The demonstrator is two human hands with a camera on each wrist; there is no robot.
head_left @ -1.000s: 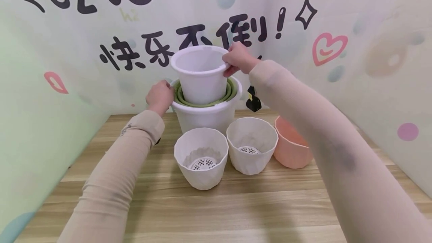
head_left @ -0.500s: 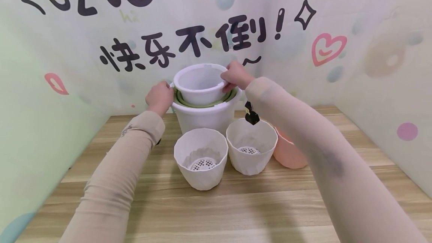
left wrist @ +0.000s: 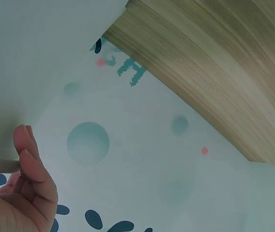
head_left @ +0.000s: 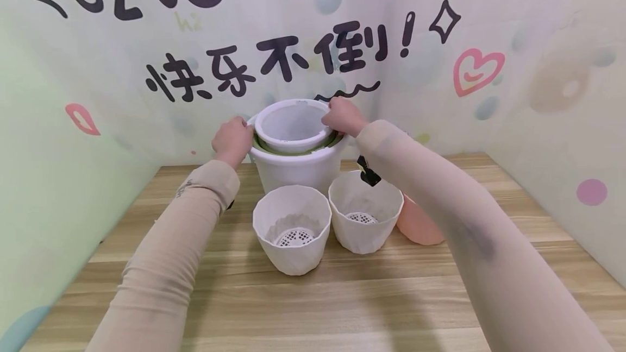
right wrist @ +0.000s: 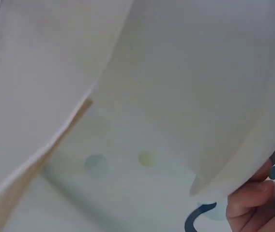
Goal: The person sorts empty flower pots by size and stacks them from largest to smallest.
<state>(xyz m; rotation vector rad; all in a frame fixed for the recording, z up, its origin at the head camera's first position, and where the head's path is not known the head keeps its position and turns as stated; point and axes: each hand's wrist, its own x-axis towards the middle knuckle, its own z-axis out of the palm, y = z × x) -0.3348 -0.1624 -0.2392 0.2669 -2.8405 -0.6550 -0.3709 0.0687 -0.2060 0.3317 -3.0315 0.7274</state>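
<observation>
A large white flowerpot (head_left: 298,171) stands at the back of the table, with green pots (head_left: 262,148) nested inside it. Sunk into them is a smaller white flowerpot (head_left: 294,121), its rim slightly above theirs. My left hand (head_left: 232,140) grips the large pot's left rim; the left wrist view has the fingers and thumb around that rim (left wrist: 2,163). On the right side, my right hand (head_left: 344,115) holds the smaller pot by its rim. Fingers curl under a white rim (right wrist: 234,179) in the right wrist view. The green pots are mostly hidden.
Two off-white faceted pots (head_left: 292,257) with perforated bottoms stand in front of the stack, side by side. A pink pot (head_left: 419,224) is partly behind my right forearm. The wooden table (head_left: 303,314) ends against the printed wall (head_left: 205,124) at the back.
My right hand has moved down with the smaller white flowerpot, which sank from well above the green pots to deep within them. The left hand stays on the large pot's rim.
</observation>
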